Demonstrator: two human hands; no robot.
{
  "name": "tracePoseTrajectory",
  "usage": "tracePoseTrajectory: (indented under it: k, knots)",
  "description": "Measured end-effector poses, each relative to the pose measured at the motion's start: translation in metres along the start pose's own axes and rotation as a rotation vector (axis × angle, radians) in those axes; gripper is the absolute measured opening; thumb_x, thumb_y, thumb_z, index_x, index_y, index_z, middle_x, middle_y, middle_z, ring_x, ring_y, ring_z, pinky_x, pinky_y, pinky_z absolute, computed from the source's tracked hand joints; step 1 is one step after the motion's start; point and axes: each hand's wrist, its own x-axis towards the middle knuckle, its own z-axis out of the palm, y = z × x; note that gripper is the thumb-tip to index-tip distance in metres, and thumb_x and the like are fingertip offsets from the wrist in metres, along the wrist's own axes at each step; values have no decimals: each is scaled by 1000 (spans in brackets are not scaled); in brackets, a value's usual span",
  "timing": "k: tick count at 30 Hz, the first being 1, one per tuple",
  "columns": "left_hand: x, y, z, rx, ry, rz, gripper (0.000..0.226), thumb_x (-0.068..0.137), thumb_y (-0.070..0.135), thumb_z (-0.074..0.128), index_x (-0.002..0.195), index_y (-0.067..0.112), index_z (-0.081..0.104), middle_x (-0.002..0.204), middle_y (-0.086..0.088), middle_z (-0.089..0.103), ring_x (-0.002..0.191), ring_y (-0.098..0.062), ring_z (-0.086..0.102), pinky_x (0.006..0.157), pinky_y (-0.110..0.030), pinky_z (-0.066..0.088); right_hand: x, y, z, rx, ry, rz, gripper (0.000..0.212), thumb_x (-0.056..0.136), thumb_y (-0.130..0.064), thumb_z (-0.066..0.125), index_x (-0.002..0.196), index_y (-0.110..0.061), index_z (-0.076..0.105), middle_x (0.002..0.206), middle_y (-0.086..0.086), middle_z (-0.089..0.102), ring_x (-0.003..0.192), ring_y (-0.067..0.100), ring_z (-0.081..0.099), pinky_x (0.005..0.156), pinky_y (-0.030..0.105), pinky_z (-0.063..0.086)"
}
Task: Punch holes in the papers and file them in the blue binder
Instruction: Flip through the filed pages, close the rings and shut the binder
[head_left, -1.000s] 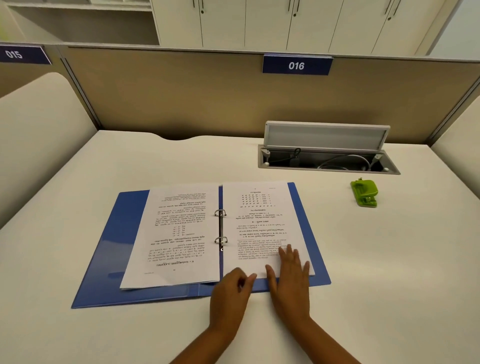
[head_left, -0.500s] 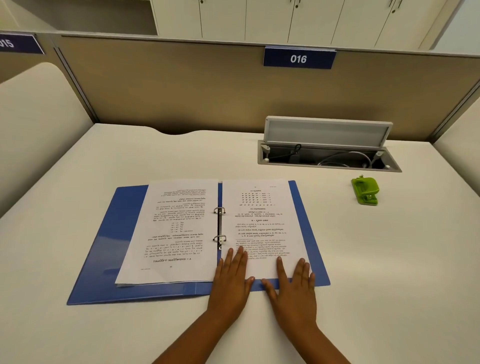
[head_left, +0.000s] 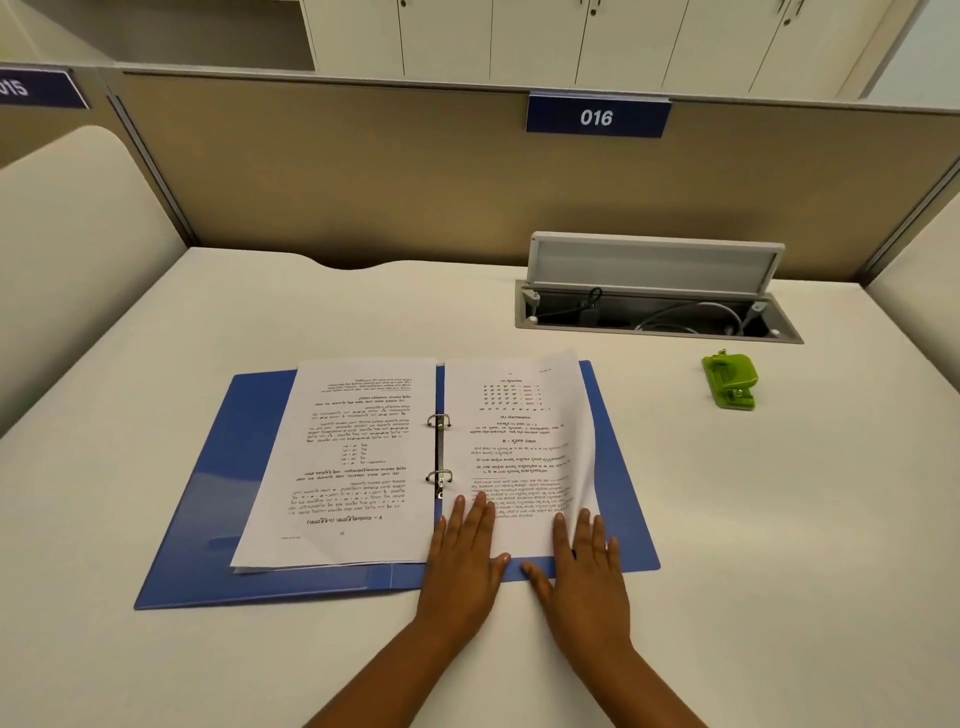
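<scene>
The blue binder (head_left: 218, 467) lies open on the desk, with printed papers on both sides of its two metal rings (head_left: 439, 449). The left stack (head_left: 353, 457) lies flat. The right sheet (head_left: 519, 447) curls up along its right edge. My left hand (head_left: 465, 556) rests flat on the lower left part of that right sheet, fingers apart. On the sheet's lower right corner lies my right hand (head_left: 584, 566), fingers spread, with the paper's lifted edge against them. A green hole punch (head_left: 730, 381) sits apart on the right of the desk.
A cable tray (head_left: 660, 322) with its lid raised is sunk into the desk behind the binder. A beige partition (head_left: 363, 182) with a "016" sign closes off the back. Low side panels stand left and right.
Both hands slid further onto the right page. The right edge of that sheet has lifted and curled up off the binder cover.
</scene>
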Motion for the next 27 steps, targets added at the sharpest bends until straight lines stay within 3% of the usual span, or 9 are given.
tracePoseTrajectory:
  k: [2, 4, 6, 12, 16, 19, 21, 24, 27]
  knots:
    - [1, 4, -2, -12, -27, 20, 65, 89, 60, 9, 144, 26, 14, 155, 3, 11, 143, -11, -3, 112, -29, -4, -4, -1, -14, 10, -15, 8, 88, 85, -66, -7, 134, -4, 33, 133, 17, 51, 118, 33, 54, 111, 38, 25]
    - [2, 13, -5, -14, -43, 40, 63, 87, 63, 14, 132, 25, 37, 139, -2, 48, 135, -21, 33, 111, -36, 14, -4, -7, -25, 12, 47, -96, 121, 53, -78, -33, 144, -4, 0, 149, 6, 1, 140, 22, 11, 111, 35, 12]
    - [3, 23, -12, -8, -27, 27, 52, 81, 59, 33, 118, 26, 49, 119, 2, 66, 114, -24, 59, 100, -40, 42, -9, -16, -38, 185, -29, -93, 138, 26, -83, -36, 144, -16, -9, 139, -6, -22, 131, 11, -18, 114, 31, 1]
    - [-4, 45, -38, -499, -6, -78, 63, 88, 53, 21, 134, 15, 43, 136, -3, 51, 126, -20, 48, 105, -24, 34, -15, -28, -40, 848, 72, -124, 84, 50, -96, 16, 121, -53, 25, 148, -8, 32, 137, 20, 31, 110, 39, 31]
    - [1, 48, -47, -487, 121, -197, 36, 94, 36, 40, 120, 16, 54, 121, 0, 62, 106, -15, 60, 78, -10, 38, -17, -30, -56, 1074, 215, -157, 86, 49, -95, 30, 118, -45, 37, 128, -25, 37, 114, -1, 43, 85, -1, 33]
    - [4, 46, -52, -357, 160, -255, 30, 94, 35, 41, 106, 14, 59, 107, -2, 67, 85, -13, 59, 68, -13, 35, -1, -17, -57, 1310, 256, -38, 102, 42, -95, 40, 122, -31, 43, 132, -12, 43, 118, 8, 46, 102, 20, 36]
    - [3, 45, -55, -312, 133, -255, 28, 93, 37, 42, 98, 15, 59, 97, -1, 67, 75, -9, 50, 62, -14, 31, 10, -6, -59, 1571, 112, 84, 96, 51, -83, 51, 127, -24, 44, 135, -2, 45, 119, 16, 49, 105, 33, 39]
    - [1, 41, -55, -325, 123, -278, 24, 92, 37, 46, 92, 17, 58, 88, 2, 62, 73, -9, 47, 54, -12, 29, 23, 10, -52, 1932, -97, 294, 71, 78, -61, 41, 131, -15, 45, 128, 8, 55, 102, 22, 62, 82, 32, 53]
    - [3, 39, -57, -351, 111, -312, 28, 88, 39, 52, 97, 13, 60, 98, -1, 68, 74, -8, 48, 64, -17, 35, 29, 25, -42, 2093, -198, 349, 70, 81, -59, 34, 132, -12, 44, 109, 9, 69, 94, 26, 68, 71, 36, 59]
